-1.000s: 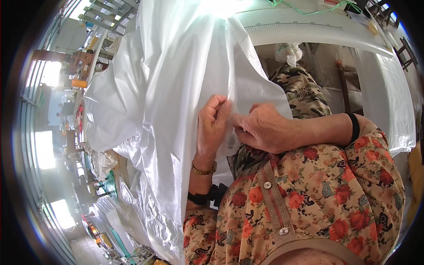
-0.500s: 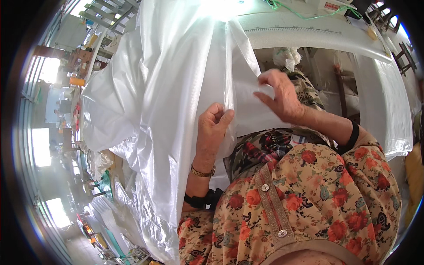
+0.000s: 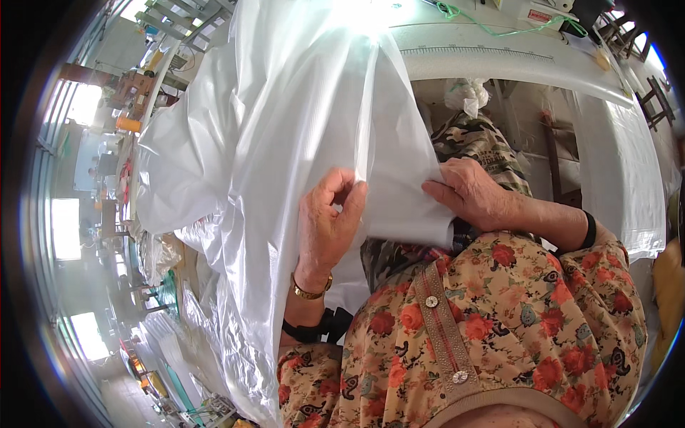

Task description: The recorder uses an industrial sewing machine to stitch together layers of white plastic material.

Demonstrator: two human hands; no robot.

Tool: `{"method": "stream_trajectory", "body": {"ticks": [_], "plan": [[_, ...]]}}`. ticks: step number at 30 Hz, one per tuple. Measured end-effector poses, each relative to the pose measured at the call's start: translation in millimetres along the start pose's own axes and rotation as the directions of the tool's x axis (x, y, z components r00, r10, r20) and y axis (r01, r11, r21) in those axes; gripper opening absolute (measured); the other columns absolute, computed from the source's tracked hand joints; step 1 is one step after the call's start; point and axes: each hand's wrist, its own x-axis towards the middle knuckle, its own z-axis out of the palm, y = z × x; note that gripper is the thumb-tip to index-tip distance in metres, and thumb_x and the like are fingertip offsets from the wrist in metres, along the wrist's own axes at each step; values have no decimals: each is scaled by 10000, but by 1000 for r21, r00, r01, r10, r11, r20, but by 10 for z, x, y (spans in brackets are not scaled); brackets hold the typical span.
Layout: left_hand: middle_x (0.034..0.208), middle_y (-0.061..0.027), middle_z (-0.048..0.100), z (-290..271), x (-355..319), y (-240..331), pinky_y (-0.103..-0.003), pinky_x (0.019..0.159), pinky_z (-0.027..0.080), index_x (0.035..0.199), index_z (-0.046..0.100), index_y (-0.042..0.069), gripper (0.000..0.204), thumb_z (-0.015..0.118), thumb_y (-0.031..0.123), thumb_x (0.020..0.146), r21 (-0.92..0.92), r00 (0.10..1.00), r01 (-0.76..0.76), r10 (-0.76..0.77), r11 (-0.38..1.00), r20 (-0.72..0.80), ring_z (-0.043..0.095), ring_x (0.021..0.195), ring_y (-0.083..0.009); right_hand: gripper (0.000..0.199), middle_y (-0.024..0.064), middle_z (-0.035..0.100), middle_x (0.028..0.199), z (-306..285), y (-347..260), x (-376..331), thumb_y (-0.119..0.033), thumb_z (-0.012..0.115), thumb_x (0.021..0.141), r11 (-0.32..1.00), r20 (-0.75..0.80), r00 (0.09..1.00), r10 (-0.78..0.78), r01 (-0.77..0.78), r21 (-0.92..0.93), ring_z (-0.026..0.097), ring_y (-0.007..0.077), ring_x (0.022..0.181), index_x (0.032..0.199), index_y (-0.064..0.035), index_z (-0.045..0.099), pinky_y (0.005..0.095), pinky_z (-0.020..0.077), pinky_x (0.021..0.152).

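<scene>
- Left hand (image 3: 325, 222), centre: thumb and fingertips pinched on a fold of creased, glossy white sheet (image 3: 300, 132) filling the middle.
- Right hand (image 3: 477, 196), right of centre: at the sheet's edge; cannot tell how closed.
- Smooth white table (image 3: 457, 38), upper right.

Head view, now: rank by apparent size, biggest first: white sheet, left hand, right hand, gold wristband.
1. White sheet
2. Left hand and right hand: too alike to rank
3. Gold wristband

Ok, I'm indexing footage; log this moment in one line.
left hand: pinching fold in white sheet | right hand: at sheet's right edge
</scene>
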Motion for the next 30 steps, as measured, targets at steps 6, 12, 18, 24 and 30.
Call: {"method": "stream_trajectory", "body": {"ticks": [6,12,18,24,30], "plan": [[658,-45,545,144,-2,120,-243,542,417,859,590,-3,31,608,21,869,-6,998,-49,49,999,32,510,587,-79,274,217,549,609,50,-413,81,-185,544,916,987,234,970,-63,25,162,579,411,605,737,22,534,451,469,580],[671,-55,559,220,-66,37,-251,556,428,882,595,-14,18,595,-9,864,-78,999,-19,21,997,27,530,608,-77,287,216,561,610,74,-577,197,-187,543,903,991,353,929,-109,74,109,595,404,611,724,37,544,457,465,584],[646,-17,501,163,-47,54,-231,536,382,881,579,-11,23,573,7,895,-119,995,87,-80,989,63,446,609,-44,291,194,570,624,167,-548,274,-193,551,893,982,428,887,-171,187,5,602,386,631,715,37,556,451,473,599],[654,66,463,142,-57,-80,-201,501,306,796,540,23,134,609,52,908,-291,988,154,-148,944,44,384,617,-2,287,162,595,657,280,-400,421,-245,585,876,936,408,869,-279,342,-88,612,349,636,721,-4,569,430,486,603],[645,2,502,-411,27,218,-233,485,342,820,561,14,84,596,17,897,155,987,-127,140,980,-74,423,554,-56,331,41,612,722,152,445,1109,-290,555,941,789,-490,693,529,-189,585,557,103,662,908,30,630,263,482,599]]}}
